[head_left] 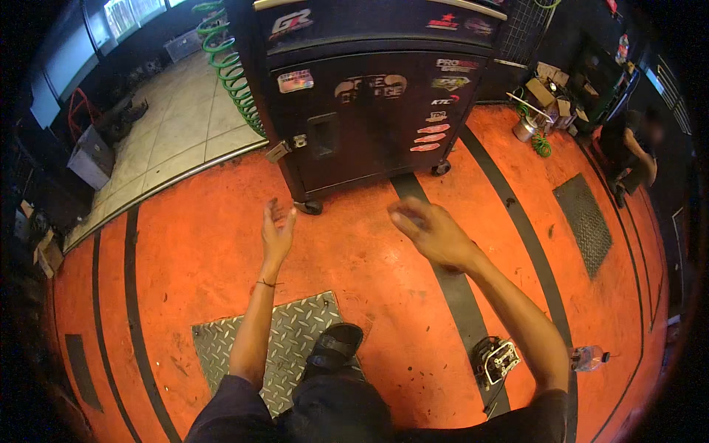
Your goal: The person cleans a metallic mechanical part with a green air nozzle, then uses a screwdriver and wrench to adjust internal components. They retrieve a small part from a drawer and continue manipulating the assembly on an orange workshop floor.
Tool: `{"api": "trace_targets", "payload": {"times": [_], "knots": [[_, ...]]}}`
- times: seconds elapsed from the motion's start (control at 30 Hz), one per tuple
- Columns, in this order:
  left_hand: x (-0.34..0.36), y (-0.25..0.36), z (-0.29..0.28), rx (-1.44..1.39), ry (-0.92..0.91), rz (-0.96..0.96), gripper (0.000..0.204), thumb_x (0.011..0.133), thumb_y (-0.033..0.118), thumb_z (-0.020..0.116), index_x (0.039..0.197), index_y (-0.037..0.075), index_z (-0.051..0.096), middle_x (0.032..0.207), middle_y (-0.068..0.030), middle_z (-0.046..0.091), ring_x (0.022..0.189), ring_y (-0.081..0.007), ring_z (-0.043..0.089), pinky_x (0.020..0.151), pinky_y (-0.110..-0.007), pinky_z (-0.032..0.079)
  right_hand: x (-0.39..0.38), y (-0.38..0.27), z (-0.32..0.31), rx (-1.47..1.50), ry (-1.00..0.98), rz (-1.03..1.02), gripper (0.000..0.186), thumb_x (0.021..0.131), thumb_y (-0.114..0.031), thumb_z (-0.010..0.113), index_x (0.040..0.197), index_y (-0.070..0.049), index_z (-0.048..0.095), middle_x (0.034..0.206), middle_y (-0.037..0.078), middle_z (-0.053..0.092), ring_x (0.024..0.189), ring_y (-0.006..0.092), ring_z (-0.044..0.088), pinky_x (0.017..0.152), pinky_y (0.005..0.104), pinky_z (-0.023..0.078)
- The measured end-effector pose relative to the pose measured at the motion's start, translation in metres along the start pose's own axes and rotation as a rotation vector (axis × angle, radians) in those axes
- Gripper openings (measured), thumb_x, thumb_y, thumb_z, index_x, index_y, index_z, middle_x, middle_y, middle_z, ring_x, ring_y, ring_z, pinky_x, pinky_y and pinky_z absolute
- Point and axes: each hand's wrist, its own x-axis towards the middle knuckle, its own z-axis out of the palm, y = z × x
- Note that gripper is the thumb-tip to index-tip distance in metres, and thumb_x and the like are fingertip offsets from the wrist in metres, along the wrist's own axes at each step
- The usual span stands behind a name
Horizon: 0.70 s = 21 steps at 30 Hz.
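Orange floor (221, 244) with black stripes, spread wide underfoot. Black wheeled tool cabinet (369, 111), sticker-covered, upright straight ahead, green coiled hose (229, 70) just beside its left corner. Metal tread plate (295, 332) set into floor, sandalled foot (336, 345) on its right edge. Left hand (277, 229) raised, grip spread and empty, near cabinet's front caster but apart from it. Right hand (432, 232) blurred, grip loosely curled, empty, also short of cabinet. Small metal part (496, 359) and plastic bottle (588, 358) lying low right.
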Motion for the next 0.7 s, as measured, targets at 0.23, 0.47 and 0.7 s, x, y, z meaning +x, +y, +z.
{"api": "trace_targets", "payload": {"times": [0.23,0.47,0.7], "knots": [[0.114,0.059,-0.015,-0.238,0.089,0.112,0.040,0.093,0.030,0.064,0.117,-0.002,0.059,0.115,-0.0135,0.062,0.104,-0.0219,0.060,0.083,-0.034,0.050,0.205,-0.093,0.119,0.619,0.618,0.242,0.040,0.095,-0.038,0.054,0.108,0.000,0.056,0.104,0.015,0.061,0.097,0.0242,0.058,0.085,0.0367,0.044],[0.116,0.058,-0.018,-0.201,0.035,0.162,0.021,0.092,0.015,0.065,0.100,-0.004,0.065,0.101,-0.0097,0.063,0.096,-0.0194,0.060,0.081,-0.030,0.049,0.220,-0.081,0.132,0.933,0.871,0.130,0.023,0.098,-0.029,0.054,0.094,-0.006,0.052,0.084,-0.001,0.045,0.079,0.0100,0.040,0.076,0.0276,0.037],[0.107,0.041,-0.015,-0.281,0.042,0.135,0.027,0.093,0.013,0.064,0.114,-0.003,0.060,0.108,-0.0117,0.063,0.099,-0.0199,0.059,0.089,-0.032,0.046,0.068,-0.008,0.132,1.111,0.662,-0.046,0.040,0.100,-0.039,0.048,0.124,-0.007,0.053,0.124,0.005,0.056,0.114,0.0196,0.052,0.100,0.0368,0.041]]}}
